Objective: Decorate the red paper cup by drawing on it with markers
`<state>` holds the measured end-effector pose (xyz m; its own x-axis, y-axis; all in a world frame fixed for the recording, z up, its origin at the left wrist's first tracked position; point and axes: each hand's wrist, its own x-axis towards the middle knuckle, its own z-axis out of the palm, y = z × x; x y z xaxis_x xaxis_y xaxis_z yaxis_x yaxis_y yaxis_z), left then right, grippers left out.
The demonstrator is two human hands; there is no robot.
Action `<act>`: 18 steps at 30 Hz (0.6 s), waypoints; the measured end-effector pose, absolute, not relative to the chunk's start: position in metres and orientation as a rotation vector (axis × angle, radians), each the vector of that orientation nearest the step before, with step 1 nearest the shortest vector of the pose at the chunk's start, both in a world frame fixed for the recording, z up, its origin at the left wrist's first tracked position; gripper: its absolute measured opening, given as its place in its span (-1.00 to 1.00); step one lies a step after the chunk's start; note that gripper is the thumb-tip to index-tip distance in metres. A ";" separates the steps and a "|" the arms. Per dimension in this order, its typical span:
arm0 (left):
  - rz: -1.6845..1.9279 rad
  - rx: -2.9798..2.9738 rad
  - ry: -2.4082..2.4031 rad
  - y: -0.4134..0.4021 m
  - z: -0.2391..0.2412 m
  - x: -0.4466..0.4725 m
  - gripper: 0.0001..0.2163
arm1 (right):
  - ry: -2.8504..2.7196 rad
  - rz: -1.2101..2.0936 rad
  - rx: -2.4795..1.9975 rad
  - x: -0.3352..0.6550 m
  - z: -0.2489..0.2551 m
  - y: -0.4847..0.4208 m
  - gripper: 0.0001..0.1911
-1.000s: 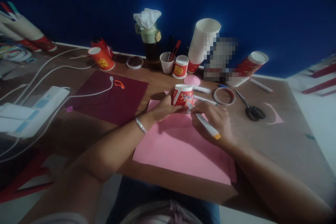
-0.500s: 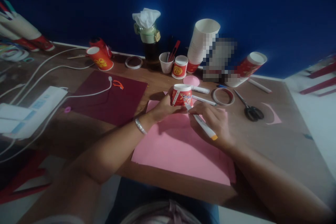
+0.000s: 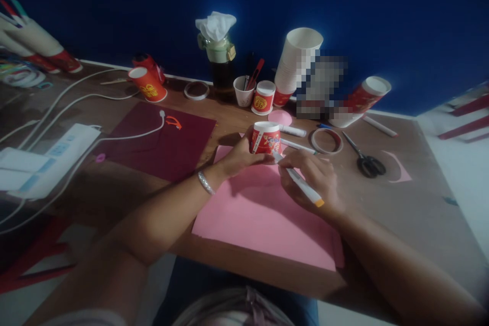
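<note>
Around a short red paper cup (image 3: 266, 138) with a white rim, my left hand (image 3: 240, 157) is closed, gripping it from its left side and underneath. My right hand (image 3: 311, 175) pinches a white marker (image 3: 303, 185) with an orange end. The marker's tip meets the cup's lower front, or is very near it; I cannot tell which. Beneath both hands lies a sheet of pink paper (image 3: 260, 224) on the wooden table. Just behind the cup are a pink paper disc (image 3: 280, 118) and white markers (image 3: 293, 131) lying flat.
To the right lie a tape roll (image 3: 327, 141), black scissors (image 3: 370, 165) and a pink scrap (image 3: 399, 168). A stack of paper cups (image 3: 300, 61) and a bottle (image 3: 221, 56) stand along the blue wall. Leftward are dark red paper (image 3: 164, 150), a white power strip (image 3: 57, 160) and cables.
The rear end of the marker has swung slightly right and down with my right hand. The cup stays in my left hand, and the whole view has shifted a little.
</note>
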<state>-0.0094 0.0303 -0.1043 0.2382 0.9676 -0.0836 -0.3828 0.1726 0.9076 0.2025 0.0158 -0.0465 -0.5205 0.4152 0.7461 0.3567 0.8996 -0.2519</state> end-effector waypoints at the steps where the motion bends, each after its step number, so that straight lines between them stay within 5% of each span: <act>1: 1.132 0.920 0.822 0.030 -0.104 -0.009 -0.11 | -2.169 0.081 -0.548 0.202 -0.047 0.016 -0.79; 9: 1.116 0.948 0.863 0.030 -0.102 -0.009 -0.20 | -2.154 0.067 -0.512 0.199 -0.055 0.019 -0.77; 18: 1.126 0.906 0.915 0.029 -0.096 -0.006 -0.02 | -2.166 0.055 -0.593 0.202 -0.051 0.016 -0.81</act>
<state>-0.0059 0.0294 -0.0957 0.1804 0.9747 -0.1322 -0.3292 0.1864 0.9257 0.2017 0.0164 -0.0505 -0.5124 0.4333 0.7414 0.3947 0.8856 -0.2447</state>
